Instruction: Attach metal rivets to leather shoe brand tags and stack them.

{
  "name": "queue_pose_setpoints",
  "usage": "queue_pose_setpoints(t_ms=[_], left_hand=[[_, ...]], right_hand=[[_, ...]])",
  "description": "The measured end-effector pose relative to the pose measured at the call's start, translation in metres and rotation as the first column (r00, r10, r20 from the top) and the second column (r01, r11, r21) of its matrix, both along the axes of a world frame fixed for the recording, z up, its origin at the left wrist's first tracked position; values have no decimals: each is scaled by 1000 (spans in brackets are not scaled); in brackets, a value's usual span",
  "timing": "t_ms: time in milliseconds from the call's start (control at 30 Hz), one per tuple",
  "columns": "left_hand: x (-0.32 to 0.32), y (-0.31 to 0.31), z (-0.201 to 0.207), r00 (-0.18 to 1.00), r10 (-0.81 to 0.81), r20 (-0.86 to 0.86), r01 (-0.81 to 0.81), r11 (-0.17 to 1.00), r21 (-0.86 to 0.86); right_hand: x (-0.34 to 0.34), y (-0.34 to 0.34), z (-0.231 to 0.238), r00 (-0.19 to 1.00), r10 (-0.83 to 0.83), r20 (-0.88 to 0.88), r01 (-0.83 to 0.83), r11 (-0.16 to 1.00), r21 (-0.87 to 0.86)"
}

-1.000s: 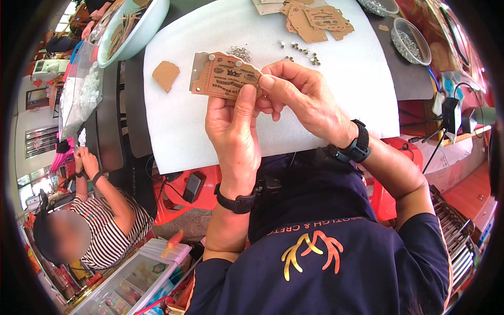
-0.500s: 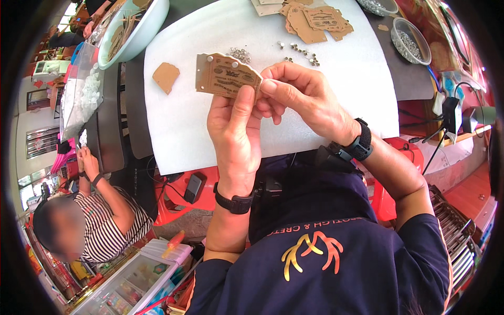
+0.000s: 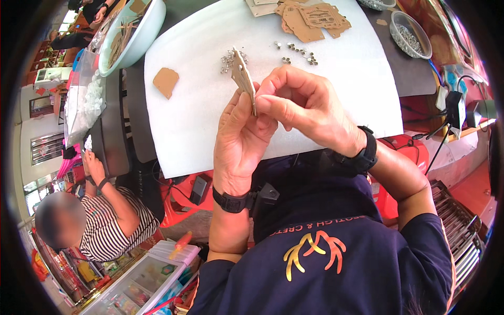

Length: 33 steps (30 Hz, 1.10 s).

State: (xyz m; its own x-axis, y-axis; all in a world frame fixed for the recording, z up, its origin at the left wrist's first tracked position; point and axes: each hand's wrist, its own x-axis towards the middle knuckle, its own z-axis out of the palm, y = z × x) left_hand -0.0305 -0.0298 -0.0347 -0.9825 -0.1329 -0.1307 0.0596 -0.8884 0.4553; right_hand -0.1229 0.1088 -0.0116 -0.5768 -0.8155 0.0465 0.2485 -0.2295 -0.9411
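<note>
My left hand (image 3: 236, 139) grips a brown printed cardboard piece (image 3: 242, 76) between thumb and fingers, above the white sheet. The piece is turned nearly edge-on, and a small metal stud shows on its face. My right hand (image 3: 310, 105) is closed in a pinch at the piece's near right edge; whatever lies between its fingertips is hidden. Behind the piece sits a small heap of shiny metal studs (image 3: 227, 60). Several more loose studs (image 3: 300, 51) lie to the right. A single plain brown cardboard piece (image 3: 166, 82) rests on the left.
A white sheet (image 3: 191, 131) covers the table's middle. Stacked brown cardboard pieces (image 3: 310, 23) lie at the back. A clear bowl (image 3: 419, 53) of metal bits stands far right, a pale blue basin (image 3: 151, 39) far left. Beyond the left edge sits a person in stripes (image 3: 118, 226).
The cardboard piece has swung from showing its printed face to nearly edge-on. My left hand has turned with it and shifted slightly right; my right hand stays at its edge.
</note>
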Motion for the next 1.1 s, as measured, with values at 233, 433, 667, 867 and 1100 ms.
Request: queue_pose_setpoints(t_ms=[233, 433, 667, 867, 1100], left_hand=[[-6, 22, 20, 932, 219, 290, -239, 971, 34], [5, 10, -20, 983, 172, -60, -165, 981, 99], [7, 11, -30, 961, 271, -55, -260, 952, 159], [7, 31, -9, 971, 195, -141, -192, 981, 31], [2, 14, -34, 953, 96, -288, -59, 989, 136]], right_hand=[[15, -6, -1, 942, -235, -241, 232, 972, -41], [21, -11, 0, 909, -323, -263, 281, 942, -185], [20, -13, -3, 703, -479, -526, 376, 878, -296], [28, -13, 2, 624, -530, -574, 439, 846, -303], [30, -22, -1, 567, -631, -529, 467, 776, -425]])
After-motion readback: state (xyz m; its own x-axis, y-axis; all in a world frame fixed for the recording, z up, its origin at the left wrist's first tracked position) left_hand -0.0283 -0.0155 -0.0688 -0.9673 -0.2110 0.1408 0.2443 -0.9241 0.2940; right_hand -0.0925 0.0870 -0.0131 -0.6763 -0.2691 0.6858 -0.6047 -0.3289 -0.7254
